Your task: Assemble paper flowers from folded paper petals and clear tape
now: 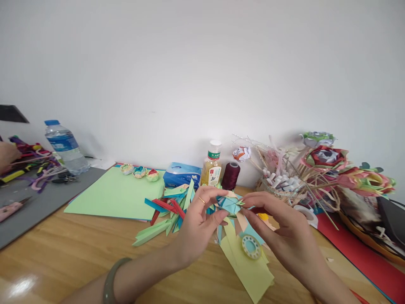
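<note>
A folded paper flower (pixel 230 204), mostly light blue with some green and peach, is held up between both hands above the table. My left hand (pixel 202 221) pinches its left side between thumb and fingers. On the opposite side, the thumb and fingertips of my right hand (pixel 278 223) close on a small folded tip of the flower. Below lie yellow paper strips (pixel 245 270) with a pale yellow tape roll (pixel 251 247) on them. Folded paper pieces (pixel 169 213) in green, blue and red are heaped left of my left hand, partly hidden by it.
Behind stand a tissue pack (pixel 182 174), a drink bottle (pixel 214 162) and a maroon thread spool (pixel 230 176). Three small paper flowers (pixel 139 171) rest on green sheets (pixel 104 194). Paper flowers on stems (pixel 325 158) fill the right. Another person's hand (pixel 8 155) is far left, near a water bottle (pixel 68 147).
</note>
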`<action>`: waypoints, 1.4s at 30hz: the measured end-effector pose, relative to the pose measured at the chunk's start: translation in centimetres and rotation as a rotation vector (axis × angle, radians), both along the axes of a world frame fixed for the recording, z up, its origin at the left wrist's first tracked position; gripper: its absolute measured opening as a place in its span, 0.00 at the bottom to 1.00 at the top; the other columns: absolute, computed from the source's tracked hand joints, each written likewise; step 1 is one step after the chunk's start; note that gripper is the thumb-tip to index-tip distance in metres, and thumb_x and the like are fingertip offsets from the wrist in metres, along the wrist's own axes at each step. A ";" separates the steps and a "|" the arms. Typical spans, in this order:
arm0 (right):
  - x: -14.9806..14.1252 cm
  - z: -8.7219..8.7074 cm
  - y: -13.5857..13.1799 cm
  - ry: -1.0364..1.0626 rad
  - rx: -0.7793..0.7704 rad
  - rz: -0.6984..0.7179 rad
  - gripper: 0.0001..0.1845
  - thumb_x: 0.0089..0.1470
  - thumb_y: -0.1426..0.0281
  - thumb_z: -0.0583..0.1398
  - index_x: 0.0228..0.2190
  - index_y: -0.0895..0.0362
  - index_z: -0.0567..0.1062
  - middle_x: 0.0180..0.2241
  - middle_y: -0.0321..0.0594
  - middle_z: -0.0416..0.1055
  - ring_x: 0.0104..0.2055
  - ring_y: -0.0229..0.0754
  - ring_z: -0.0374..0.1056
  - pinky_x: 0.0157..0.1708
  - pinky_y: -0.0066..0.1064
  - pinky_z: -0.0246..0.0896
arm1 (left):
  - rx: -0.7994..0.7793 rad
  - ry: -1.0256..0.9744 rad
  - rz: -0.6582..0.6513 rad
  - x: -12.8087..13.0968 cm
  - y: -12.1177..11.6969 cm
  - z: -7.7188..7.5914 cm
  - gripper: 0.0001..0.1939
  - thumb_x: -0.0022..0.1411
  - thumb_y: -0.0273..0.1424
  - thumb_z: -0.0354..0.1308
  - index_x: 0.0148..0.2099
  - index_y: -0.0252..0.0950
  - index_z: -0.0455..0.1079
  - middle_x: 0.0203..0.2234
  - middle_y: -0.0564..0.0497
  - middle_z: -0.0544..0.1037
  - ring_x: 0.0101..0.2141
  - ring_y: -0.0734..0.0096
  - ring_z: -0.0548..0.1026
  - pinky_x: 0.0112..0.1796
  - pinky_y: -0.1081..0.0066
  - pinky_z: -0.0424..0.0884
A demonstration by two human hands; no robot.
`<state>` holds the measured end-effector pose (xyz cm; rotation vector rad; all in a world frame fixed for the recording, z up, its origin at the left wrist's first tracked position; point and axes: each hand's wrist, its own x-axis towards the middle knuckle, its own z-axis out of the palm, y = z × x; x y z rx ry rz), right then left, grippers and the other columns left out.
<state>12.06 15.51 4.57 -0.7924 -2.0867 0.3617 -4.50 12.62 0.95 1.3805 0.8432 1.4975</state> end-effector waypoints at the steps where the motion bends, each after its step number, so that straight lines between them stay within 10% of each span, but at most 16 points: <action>1: 0.0 0.0 0.0 0.000 -0.001 0.008 0.04 0.54 0.73 0.56 0.32 0.53 0.71 0.30 0.36 0.73 0.30 0.38 0.70 0.29 0.28 0.68 | 0.027 0.006 0.013 0.0 0.0 -0.1 0.12 0.60 0.29 0.53 0.47 0.44 0.66 0.45 0.48 0.62 0.47 0.63 0.66 0.35 0.72 0.75; 29: 0.4 0.9 -0.7 -0.130 0.419 0.081 0.12 0.50 0.80 0.56 0.35 0.52 0.70 0.32 0.40 0.76 0.32 0.39 0.73 0.30 0.28 0.69 | 0.329 0.210 0.119 0.0 -0.2 -1.1 0.14 0.60 0.22 0.53 0.45 0.43 0.60 0.44 0.49 0.60 0.46 0.69 0.66 0.37 0.75 0.73; 42: 1.7 1.1 0.1 -0.353 0.373 0.170 0.11 0.52 0.79 0.55 0.37 0.53 0.69 0.33 0.40 0.73 0.31 0.39 0.70 0.26 0.28 0.65 | 0.415 0.459 0.026 -0.8 0.0 -0.1 0.15 0.55 0.22 0.56 0.45 0.40 0.61 0.42 0.47 0.63 0.44 0.66 0.67 0.41 0.67 0.70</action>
